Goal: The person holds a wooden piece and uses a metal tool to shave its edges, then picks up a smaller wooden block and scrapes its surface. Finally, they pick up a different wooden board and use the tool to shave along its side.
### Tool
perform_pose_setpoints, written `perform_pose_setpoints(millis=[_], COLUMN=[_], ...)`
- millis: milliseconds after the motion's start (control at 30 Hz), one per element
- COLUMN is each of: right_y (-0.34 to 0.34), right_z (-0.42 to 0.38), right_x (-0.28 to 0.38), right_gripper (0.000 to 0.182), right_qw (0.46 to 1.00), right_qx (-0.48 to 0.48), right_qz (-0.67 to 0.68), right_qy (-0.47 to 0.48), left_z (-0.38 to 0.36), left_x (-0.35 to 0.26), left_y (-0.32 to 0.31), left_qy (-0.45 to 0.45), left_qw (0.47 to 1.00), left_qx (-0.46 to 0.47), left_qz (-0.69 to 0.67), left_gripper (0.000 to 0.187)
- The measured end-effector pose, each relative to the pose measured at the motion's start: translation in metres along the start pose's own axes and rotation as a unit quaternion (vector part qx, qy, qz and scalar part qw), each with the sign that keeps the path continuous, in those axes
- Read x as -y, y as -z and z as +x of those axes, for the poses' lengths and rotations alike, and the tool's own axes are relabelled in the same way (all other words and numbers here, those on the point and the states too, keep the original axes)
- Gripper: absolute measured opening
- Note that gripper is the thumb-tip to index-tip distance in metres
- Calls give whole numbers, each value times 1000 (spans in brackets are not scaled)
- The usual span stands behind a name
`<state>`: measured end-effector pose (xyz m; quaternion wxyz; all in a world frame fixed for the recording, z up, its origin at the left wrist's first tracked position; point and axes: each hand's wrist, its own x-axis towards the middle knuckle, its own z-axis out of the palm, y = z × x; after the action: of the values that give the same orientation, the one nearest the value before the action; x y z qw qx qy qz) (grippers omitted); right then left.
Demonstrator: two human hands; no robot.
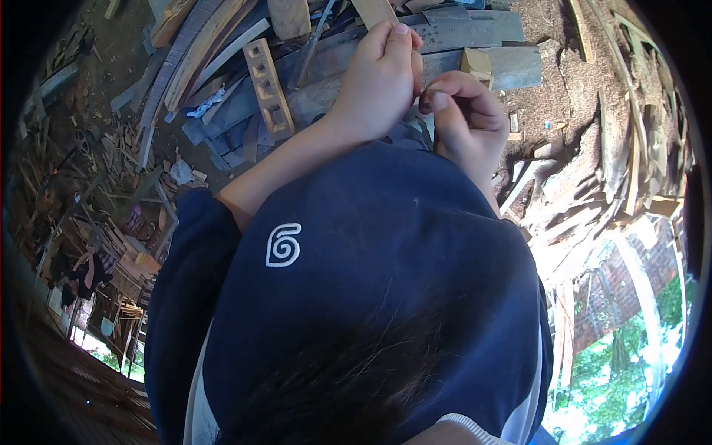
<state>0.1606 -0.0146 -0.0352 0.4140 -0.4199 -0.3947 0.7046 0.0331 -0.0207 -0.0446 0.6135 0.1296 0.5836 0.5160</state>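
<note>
Head view: left hand (380, 85) and right hand (467, 122) show narrow grips; contents cannot be told. 1 holed wooden block (271, 103) lies left; work stage unclear.

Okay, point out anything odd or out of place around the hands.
A crumpled blue-and-white scrap lies among the wood to the left, unlike the pieces around it. The planks are jumbled at odd angles. Something dark shows at the fingertips of the right hand; dirt or a held bit, I can't tell.
</note>
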Motion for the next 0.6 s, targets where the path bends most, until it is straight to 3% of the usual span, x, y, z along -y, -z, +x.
perform_pose_setpoints(millis=[67,133,300,400,500,533,600], right_y=[6,7,4,4,6,1,-11], right_z=[1,1,1,-1,-4,-5,-7], right_x=[1,6,20,26,31,33,33], right_gripper=[8,9,9,10,23,23,26], right_qw=[1000,993,989,985,976,976,994], right_qx=[9,-27,-40,-8,119,117,82], right_qz=[25,94,131,141,40,42,-5], right_qy=[0,-58,-61,-103,-179,-179,-77], left_z=[-2,-6,-9,-10,-8,-8,-11], left_x=[-4,-9,-14,-14,-13,-13,-18], left_y=[0,-2,-5,-6,-4,-3,-6], left_qy=[-6,-20,-37,-58,-47,-26,-32], left_qw=[1000,1000,999,998,999,999,999], left_qx=[14,22,36,35,5,-20,-14], left_qz=[-5,1,-13,-7,17,33,35], left_gripper=[29,29,30,31,32,32,32])
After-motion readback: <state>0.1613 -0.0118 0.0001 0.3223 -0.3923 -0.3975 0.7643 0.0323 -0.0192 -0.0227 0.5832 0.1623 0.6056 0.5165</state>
